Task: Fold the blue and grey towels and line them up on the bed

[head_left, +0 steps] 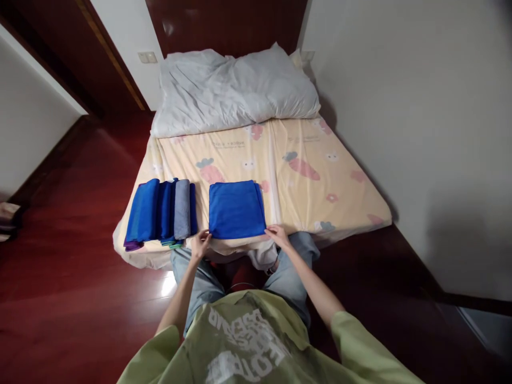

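A folded blue cloth (236, 209) lies flat near the front edge of a bed with a yellow carrot-print sheet (304, 197). My left hand (200, 242) touches the cloth's near left corner. My right hand (277, 234) rests at its near right corner. Whether the fingers pinch the fabric or only press on it is unclear. To the left of the cloth sits a row of several folded cloths (160, 213), mostly blue, one grey, with purple and green edges showing at the bottom.
A crumpled white duvet (236, 88) covers the head of the bed. A white wall runs along the right side. Dark red wooden floor (72, 256) lies to the left, with an open doorway beyond. My knees press against the bed's front edge.
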Action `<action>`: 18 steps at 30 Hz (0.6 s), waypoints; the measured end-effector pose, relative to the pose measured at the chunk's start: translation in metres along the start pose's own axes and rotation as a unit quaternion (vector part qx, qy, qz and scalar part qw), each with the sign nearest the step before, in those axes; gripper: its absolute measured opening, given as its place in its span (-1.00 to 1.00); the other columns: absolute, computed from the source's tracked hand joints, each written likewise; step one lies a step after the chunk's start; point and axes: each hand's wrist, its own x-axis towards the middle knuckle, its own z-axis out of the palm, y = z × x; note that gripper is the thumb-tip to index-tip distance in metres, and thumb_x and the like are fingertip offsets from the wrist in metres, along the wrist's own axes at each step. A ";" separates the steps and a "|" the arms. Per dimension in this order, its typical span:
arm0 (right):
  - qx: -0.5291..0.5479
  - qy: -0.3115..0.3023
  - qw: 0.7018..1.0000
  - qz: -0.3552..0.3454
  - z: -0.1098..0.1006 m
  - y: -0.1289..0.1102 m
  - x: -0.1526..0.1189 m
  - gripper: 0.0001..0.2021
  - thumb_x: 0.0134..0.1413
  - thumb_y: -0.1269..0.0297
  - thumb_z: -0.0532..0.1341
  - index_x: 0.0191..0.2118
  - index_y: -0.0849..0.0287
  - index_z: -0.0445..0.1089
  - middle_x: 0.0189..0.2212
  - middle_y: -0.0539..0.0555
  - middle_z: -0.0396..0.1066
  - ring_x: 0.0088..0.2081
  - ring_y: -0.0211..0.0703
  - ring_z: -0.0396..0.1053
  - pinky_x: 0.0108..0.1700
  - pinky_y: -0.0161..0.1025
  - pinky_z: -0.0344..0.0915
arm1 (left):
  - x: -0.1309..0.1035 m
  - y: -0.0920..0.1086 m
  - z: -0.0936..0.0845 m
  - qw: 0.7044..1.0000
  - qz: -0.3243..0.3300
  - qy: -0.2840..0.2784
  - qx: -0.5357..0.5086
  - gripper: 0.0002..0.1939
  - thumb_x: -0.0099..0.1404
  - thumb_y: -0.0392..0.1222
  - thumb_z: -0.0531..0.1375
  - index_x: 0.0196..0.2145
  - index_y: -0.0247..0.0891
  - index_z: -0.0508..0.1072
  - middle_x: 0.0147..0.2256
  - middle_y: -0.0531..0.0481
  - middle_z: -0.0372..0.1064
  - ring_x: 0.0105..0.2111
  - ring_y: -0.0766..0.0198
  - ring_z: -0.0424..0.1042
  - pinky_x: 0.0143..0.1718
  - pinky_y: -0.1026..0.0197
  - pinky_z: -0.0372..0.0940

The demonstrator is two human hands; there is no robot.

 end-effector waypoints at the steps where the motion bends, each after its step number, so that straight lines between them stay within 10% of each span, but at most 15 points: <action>1: -0.001 0.013 1.000 0.015 0.006 0.013 -0.002 -0.52 -0.27 -0.20 0.41 -0.48 0.18 0.44 -0.57 0.08 0.48 -0.45 -0.05 0.47 -0.32 -0.13 0.44 | -0.001 -0.010 0.010 1.000 -0.015 -0.011 0.003 -0.60 0.34 -0.02 0.14 0.05 -0.16 0.52 -0.11 -0.11 0.59 -0.06 0.04 0.57 -0.05 0.12 0.45; 18: -0.014 -0.067 0.993 0.096 -0.002 0.047 -0.007 -0.80 -0.05 0.14 0.31 -0.39 0.18 0.43 -0.52 -0.03 0.46 -0.66 -0.29 0.34 -0.58 -0.36 0.22 | -0.003 -0.051 0.023 0.997 -0.004 0.013 -0.078 -0.47 0.23 0.14 0.19 0.00 -0.28 0.52 -0.21 -0.15 0.61 -0.16 0.02 0.59 -0.12 0.07 0.48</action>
